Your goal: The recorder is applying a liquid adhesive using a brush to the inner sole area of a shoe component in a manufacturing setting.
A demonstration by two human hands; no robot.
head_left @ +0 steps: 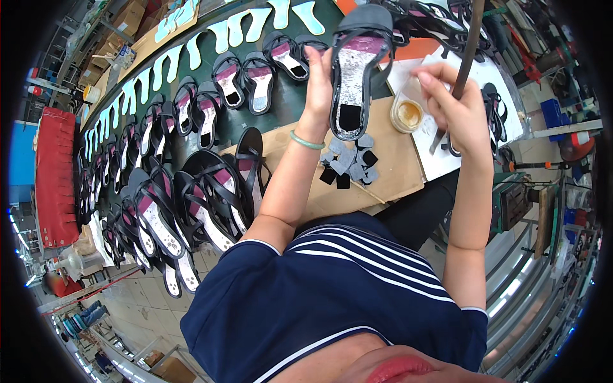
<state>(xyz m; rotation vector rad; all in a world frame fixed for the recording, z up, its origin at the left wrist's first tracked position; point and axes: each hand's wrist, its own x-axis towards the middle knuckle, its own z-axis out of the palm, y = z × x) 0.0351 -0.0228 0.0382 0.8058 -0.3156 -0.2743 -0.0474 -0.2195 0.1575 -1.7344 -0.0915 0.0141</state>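
My left hand (319, 86) grips a black strappy sandal (353, 70) by its side, holding it up over the table. Its insole is mottled white with a purple part towards the toe, and a black pad (350, 118) lies at the heel. To the right, my right hand (463, 115) is raised with thumb and index fingertips close together; anything between them is too small to make out. A dark rod (471, 51) passes behind that hand. Near its fingertips stands an open jar (407, 116) of amber stuff. Grey and black pads (348, 163) are heaped on cardboard below the sandal.
Rows of similar sandals (258, 83) line the dark green table (191, 148). More sandals (204, 191) crowd its near left edge. Pale blue-white insole shapes (236, 29) lie along the far side. A white board (440, 159) sits under the jar; a thin stick (370, 195) rests on the cardboard (399, 172).
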